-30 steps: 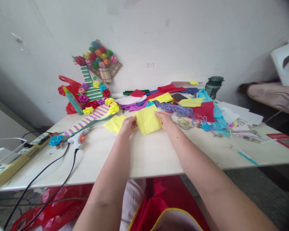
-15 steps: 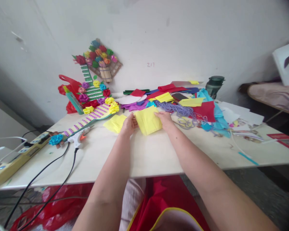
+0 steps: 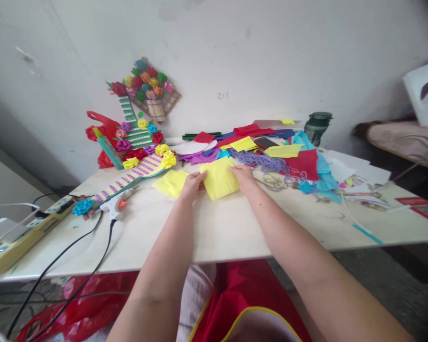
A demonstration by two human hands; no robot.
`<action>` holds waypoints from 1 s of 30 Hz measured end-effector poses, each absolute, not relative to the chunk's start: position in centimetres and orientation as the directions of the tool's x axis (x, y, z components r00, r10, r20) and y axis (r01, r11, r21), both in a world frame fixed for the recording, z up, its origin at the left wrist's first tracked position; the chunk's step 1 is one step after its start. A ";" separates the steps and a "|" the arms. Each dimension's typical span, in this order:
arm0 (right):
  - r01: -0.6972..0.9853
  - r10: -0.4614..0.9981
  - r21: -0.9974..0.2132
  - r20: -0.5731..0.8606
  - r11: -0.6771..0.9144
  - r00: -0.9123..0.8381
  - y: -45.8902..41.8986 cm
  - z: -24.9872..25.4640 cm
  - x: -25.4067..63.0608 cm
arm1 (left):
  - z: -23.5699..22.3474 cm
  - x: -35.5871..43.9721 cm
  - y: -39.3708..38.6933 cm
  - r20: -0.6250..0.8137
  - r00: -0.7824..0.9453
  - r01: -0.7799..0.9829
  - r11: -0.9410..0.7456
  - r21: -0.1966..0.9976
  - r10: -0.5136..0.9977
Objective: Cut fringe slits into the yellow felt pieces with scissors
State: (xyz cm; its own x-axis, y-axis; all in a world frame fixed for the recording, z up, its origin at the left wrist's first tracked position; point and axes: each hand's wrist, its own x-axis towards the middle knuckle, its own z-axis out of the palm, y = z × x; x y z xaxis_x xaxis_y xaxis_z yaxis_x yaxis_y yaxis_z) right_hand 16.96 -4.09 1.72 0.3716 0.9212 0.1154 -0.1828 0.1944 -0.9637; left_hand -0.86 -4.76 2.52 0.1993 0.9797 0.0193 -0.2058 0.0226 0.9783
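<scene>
Pinching thin squarish yel. sheet w/ L hand & R hand

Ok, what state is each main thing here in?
Yellow sheet: held between left hand and right hand
Glue gun: lying down, cord attached
Purple yarn: loose, tangled
Dark green bottle: upright, lid on
Power strip: plugs inserted
White papers: loose, overlapping

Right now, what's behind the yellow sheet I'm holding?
Beyond the yellow sheet in your left hand and right hand, purple material, a light-blue scrap and lilac yarn show. Whatever the sheet itself covers can't be seen.
</scene>
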 end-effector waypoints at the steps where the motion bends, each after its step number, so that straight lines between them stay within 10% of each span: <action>1: -0.170 0.919 -0.966 0.120 0.196 0.376 -4.1 1.7 17.0 | 2.5 -0.8 -4.8 0.021 0.194 -0.203 0.019 0.979 0.981; 30: -0.122 0.932 -0.975 0.135 0.185 0.337 -3.5 0.5 16.9 | 2.1 -0.5 -4.5 -0.041 0.148 -0.178 0.067 0.982 0.988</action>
State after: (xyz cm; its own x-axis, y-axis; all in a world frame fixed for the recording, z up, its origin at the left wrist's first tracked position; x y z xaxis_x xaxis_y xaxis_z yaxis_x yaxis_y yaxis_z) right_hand 16.86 -3.49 0.50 0.3369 0.9319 0.1345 -0.1223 0.1849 -0.9751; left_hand -0.49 -4.45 2.06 0.1477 0.9882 -0.0405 -0.1780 0.0669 0.9818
